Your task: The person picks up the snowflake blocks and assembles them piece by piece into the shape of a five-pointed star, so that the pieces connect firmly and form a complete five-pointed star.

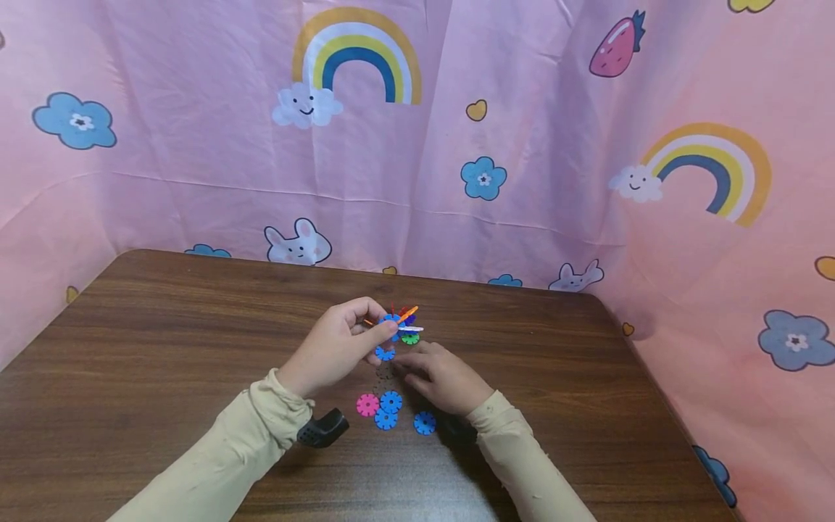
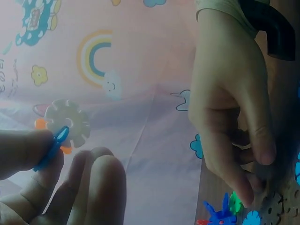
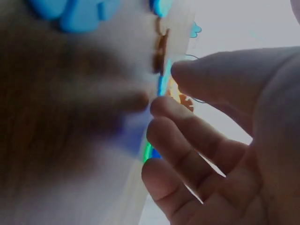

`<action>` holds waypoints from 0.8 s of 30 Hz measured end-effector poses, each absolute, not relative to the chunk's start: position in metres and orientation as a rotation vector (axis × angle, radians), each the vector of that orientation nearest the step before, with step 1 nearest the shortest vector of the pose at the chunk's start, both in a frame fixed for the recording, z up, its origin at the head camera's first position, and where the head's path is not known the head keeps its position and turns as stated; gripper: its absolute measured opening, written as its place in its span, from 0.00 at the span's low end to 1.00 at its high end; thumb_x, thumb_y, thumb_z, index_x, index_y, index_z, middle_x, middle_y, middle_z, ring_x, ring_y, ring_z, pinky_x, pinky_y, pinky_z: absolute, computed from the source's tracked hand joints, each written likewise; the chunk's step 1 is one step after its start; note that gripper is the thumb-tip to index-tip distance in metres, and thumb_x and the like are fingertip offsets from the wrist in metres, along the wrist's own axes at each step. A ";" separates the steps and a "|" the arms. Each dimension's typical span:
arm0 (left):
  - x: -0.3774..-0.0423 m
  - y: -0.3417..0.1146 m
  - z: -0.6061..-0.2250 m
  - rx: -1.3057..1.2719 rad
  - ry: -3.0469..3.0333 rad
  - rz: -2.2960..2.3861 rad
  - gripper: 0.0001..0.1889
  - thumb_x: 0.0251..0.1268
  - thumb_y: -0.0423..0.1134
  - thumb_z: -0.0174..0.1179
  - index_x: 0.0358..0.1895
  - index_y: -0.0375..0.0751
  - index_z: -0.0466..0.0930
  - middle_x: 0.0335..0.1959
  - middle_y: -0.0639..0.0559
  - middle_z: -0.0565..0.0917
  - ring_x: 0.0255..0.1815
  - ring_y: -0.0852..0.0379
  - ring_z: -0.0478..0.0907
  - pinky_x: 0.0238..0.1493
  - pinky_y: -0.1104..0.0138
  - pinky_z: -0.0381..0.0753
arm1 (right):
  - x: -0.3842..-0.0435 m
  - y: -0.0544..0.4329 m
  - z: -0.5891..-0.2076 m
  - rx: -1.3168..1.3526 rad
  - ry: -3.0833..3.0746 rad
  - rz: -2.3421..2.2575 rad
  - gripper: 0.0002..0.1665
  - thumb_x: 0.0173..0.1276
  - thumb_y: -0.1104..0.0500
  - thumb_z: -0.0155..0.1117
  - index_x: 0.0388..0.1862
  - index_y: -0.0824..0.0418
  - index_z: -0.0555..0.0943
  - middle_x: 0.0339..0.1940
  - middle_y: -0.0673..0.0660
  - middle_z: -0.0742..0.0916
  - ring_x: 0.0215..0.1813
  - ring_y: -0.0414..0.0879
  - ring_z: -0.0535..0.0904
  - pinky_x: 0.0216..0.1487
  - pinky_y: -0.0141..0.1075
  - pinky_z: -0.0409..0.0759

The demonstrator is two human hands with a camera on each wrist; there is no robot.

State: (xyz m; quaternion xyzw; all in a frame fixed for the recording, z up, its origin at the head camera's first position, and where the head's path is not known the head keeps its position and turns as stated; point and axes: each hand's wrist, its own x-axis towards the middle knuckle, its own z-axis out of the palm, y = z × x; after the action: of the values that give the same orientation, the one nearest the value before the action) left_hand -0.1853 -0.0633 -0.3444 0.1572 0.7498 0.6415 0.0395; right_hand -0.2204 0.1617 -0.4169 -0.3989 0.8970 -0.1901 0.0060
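Note:
My left hand (image 1: 329,348) pinches a blue notched plastic disc (image 2: 48,152) between thumb and finger, raised above the table. A white disc (image 2: 52,115) and orange discs (image 1: 409,314) are joined to it. My right hand (image 1: 450,378) is low over the table with fingers loosely bent and nothing seen between them. Near its fingertips lie a loose blue disc (image 1: 385,354) and brown discs (image 2: 271,206), hard to pick out against the wood. Beyond them sits a dark blue piece (image 2: 222,218), with a green disc (image 1: 410,339) beside it, partly hidden in the head view.
Toward the near side of the brown wooden table (image 1: 163,362) lie a pink disc (image 1: 362,406) and several blue discs (image 1: 425,428). A patterned pink curtain (image 1: 215,159) stands behind and beside the table. Black curved wrist mounts (image 1: 324,428) stick out at the sleeves.

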 end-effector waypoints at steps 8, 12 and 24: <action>-0.186 -0.065 -0.343 0.502 2.183 2.046 0.13 0.74 0.33 0.63 0.55 0.31 0.77 0.38 0.40 0.88 0.35 0.52 0.88 0.36 0.61 0.89 | -0.216 0.163 -0.414 -1.179 2.844 -0.536 0.16 0.70 0.67 0.66 0.55 0.60 0.88 0.47 0.55 0.83 0.46 0.46 0.76 0.46 0.37 0.78; -0.186 -0.066 -0.344 0.532 2.180 2.039 0.21 0.74 0.34 0.64 0.66 0.37 0.78 0.39 0.42 0.89 0.36 0.50 0.89 0.38 0.59 0.90 | -0.217 0.164 -0.412 -1.099 2.877 -0.553 0.09 0.71 0.64 0.68 0.47 0.59 0.89 0.42 0.53 0.83 0.42 0.44 0.78 0.45 0.37 0.81; -0.185 -0.066 -0.344 0.540 2.217 1.979 0.16 0.71 0.40 0.68 0.57 0.38 0.84 0.37 0.42 0.89 0.35 0.50 0.88 0.41 0.53 0.89 | -0.219 0.165 -0.418 -1.060 2.839 -0.559 0.18 0.72 0.59 0.71 0.60 0.57 0.86 0.48 0.54 0.84 0.43 0.43 0.79 0.46 0.37 0.82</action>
State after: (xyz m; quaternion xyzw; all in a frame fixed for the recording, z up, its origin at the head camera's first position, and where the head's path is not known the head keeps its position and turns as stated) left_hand -0.1851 -0.0660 -0.3441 0.1783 0.7327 0.6540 0.0603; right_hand -0.2189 0.1651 -0.4178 -0.3437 0.9209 -0.1814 0.0299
